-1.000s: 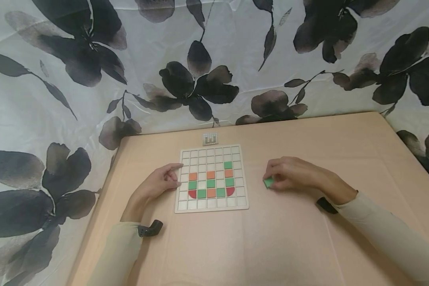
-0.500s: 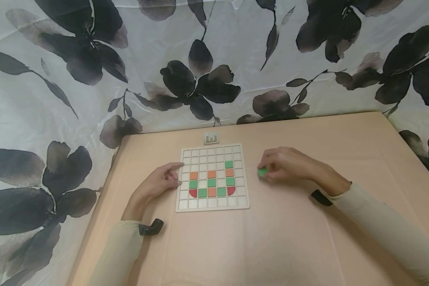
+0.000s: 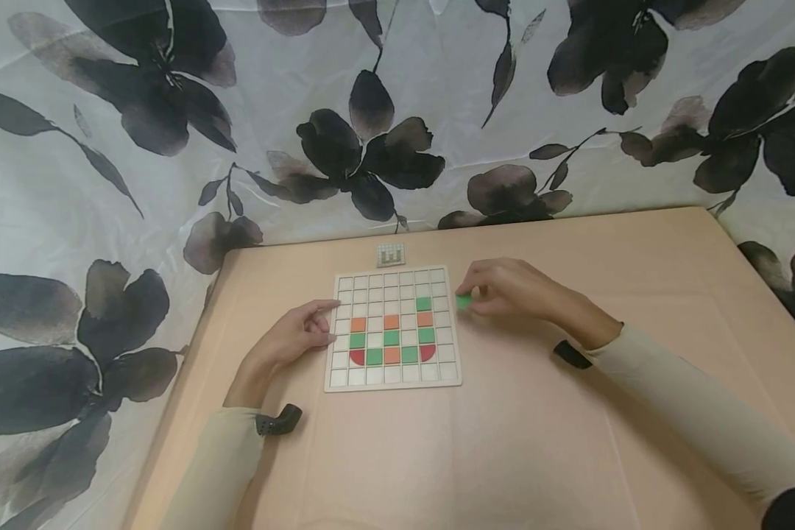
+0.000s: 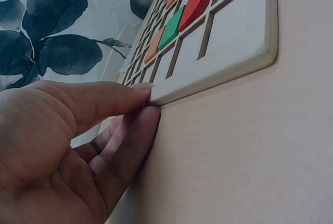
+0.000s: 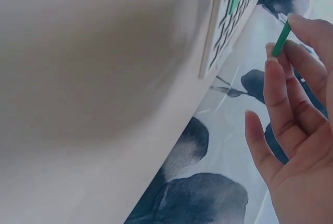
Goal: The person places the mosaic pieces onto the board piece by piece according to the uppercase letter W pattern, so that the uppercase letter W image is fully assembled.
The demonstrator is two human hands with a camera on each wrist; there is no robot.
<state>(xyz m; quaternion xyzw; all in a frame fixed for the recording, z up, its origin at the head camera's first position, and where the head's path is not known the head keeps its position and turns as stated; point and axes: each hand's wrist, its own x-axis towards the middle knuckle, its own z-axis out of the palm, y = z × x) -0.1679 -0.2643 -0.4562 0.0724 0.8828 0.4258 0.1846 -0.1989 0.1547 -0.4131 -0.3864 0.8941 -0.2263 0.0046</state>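
In the head view a white grid board (image 3: pixel 378 375) lies on the table, with green, orange and red tiles in several of its cells. My left hand (image 3: pixel 294 336) is at the board's left edge. In the left wrist view its thumb (image 4: pixel 122 98) lies on the rim, and a fingertip meets the edge just below. Between thumb and fingertips, my right hand (image 3: pixel 511 288) pinches a green tile (image 3: pixel 464 302), just off the board's right edge. Seen edge-on in the right wrist view, this tile (image 5: pixel 281 38) is thin and flat. The hand's other fingers are loosely bent.
A small grey card with a grid pattern (image 3: pixel 391 255) sits behind the board, near the table's far edge. The light wooden table (image 3: pixel 536 449) extends to both sides. A white cloth with dark flowers (image 3: pixel 238 73) hangs behind it.
My right hand has moved left and away from me, bringing the green tile from the table on the right up to the board's right edge. The left hand and the board have stayed put.
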